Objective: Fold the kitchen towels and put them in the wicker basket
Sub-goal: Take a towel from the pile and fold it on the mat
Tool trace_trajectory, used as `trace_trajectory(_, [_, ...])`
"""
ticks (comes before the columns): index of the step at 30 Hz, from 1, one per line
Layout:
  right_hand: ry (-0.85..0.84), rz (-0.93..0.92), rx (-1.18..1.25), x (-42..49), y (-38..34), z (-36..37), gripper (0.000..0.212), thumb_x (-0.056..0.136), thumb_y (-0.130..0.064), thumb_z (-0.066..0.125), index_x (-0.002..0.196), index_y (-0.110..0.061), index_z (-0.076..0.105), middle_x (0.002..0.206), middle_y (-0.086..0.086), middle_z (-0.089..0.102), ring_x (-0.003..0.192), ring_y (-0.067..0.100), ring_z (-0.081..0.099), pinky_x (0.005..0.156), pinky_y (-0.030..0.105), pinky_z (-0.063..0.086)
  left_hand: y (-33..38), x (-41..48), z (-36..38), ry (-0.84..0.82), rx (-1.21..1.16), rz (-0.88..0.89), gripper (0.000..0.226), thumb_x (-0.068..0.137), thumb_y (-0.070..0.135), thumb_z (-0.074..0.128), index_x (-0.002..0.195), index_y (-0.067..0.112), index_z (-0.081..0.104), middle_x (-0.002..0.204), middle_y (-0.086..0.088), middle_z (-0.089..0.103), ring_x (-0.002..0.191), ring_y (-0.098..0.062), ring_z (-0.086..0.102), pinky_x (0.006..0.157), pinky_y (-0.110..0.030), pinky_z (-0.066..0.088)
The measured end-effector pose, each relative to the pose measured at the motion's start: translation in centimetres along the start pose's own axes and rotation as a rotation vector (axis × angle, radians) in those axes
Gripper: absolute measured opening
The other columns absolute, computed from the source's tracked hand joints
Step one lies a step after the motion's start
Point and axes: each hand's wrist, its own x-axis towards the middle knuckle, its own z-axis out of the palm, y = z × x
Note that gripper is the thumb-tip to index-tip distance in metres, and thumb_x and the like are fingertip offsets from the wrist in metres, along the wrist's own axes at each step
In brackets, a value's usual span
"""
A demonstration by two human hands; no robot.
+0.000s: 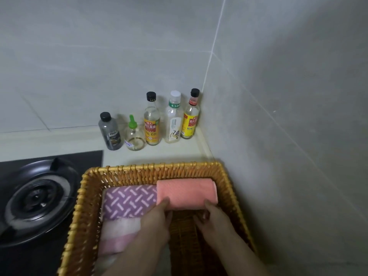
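"Wicker basket (pixel 85 196): where is it?"
"Surrounding both hands. The purple patterned towel (pixel 127 202) and pink towel (pixel 117 241) lie folded inside, left of the left hand (pixel 157 220)."
"And the coral towel (pixel 186 193)?"
"Folded, just beyond the fingertips; the left hand and right hand (pixel 213 220) each pinch its near edge."
"Bottles (pixel 152 124)?"
"Five, well beyond both hands, against the wall."

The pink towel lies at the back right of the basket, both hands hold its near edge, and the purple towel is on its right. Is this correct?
No. The head view shows the purple towel on the left of the pink towel, not its right. The rest stands: back right of the basket, left hand and right hand holding its near edge.
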Motion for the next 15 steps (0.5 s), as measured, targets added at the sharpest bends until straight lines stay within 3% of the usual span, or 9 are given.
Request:
trace_trajectory(3, [-0.025, 0.034, -0.001, 0.0, -0.2, 0.0, 0.027, 0.097, -0.009, 0.052, 0.123, -0.008, 0.052, 0.108, 0.017, 0.061, 0.098, 0.03, 0.059, 0.073, 0.038, 0.051, -0.9, 0.6, 0.8, 0.048, -0.022, 0.014, 0.035, 0.091, 0.009, 0.064, 0.124, 0.003, 0.055, 0.115, -0.017, 0.059, 0.102, -0.031, 0.059, 0.067, -0.034, 0.055])
trace_trajectory(8, [0.012, 0.06, -0.019, 0.8, -0.4, 0.1, 0.04, 0.098, -0.011, 0.051, 0.138, -0.006, 0.045, 0.118, 0.016, 0.059, 0.1, 0.028, 0.058, 0.076, 0.038, 0.051, -1.5, 0.7, 1.9, 0.14, 0.001, 0.043, 0.025, 0.092, 0.01, 0.063, 0.112, -0.001, 0.054, 0.103, -0.016, 0.056, 0.102, -0.032, 0.059, 0.087, -0.04, 0.056])
trace_trajectory(12, [0.011, 0.071, -0.088, 1.2, -0.3, 0.0, 0.042, 0.098, -0.013, 0.052, 0.139, -0.005, 0.043, 0.113, 0.016, 0.059, 0.1, 0.028, 0.058, 0.083, 0.041, 0.051, -1.3, 0.4, 2.6, 0.185, 0.054, 0.029, 0.019, 0.093, 0.012, 0.063, 0.103, 0.002, 0.051, 0.09, -0.013, 0.056, 0.079, -0.027, 0.06, 0.076, -0.037, 0.054])
trace_trajectory(15, [-0.006, 0.075, -0.177, 0.7, -0.8, -0.2, 0.038, 0.099, -0.02, 0.053, 0.133, -0.005, 0.047, 0.114, 0.015, 0.06, 0.106, 0.028, 0.058, 0.09, 0.043, 0.052, -0.9, 0.2, 2.5, 0.168, 0.079, 0.012, 0.02, 0.093, 0.013, 0.063, 0.103, -0.001, 0.052, 0.085, -0.013, 0.058, 0.074, -0.025, 0.059, 0.064, -0.035, 0.051])
